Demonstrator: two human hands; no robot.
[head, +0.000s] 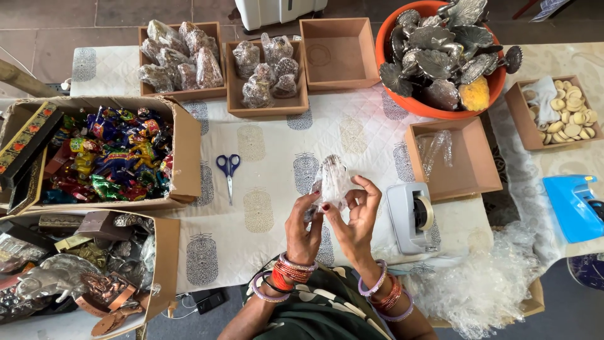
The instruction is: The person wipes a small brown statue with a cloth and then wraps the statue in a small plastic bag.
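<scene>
Both my hands hold a small silvery metal figure [332, 178] wrapped in clear bubble wrap, above a white patterned tablecloth [264, 189]. My left hand [304, 228] grips its left lower side with thumb and fingers. My right hand [357, 217] presses the wrap from the right, fingers curled around it. Bangles circle both wrists.
Blue-handled scissors [228, 171] lie to the left, a grey tape dispenser [412, 216] to the right. Cardboard trays of wrapped figures [182, 56] stand at the back, beside an empty tray [338, 53] and an orange tub of metal peacocks [440, 56]. Loose bubble wrap [484, 283] piles at right.
</scene>
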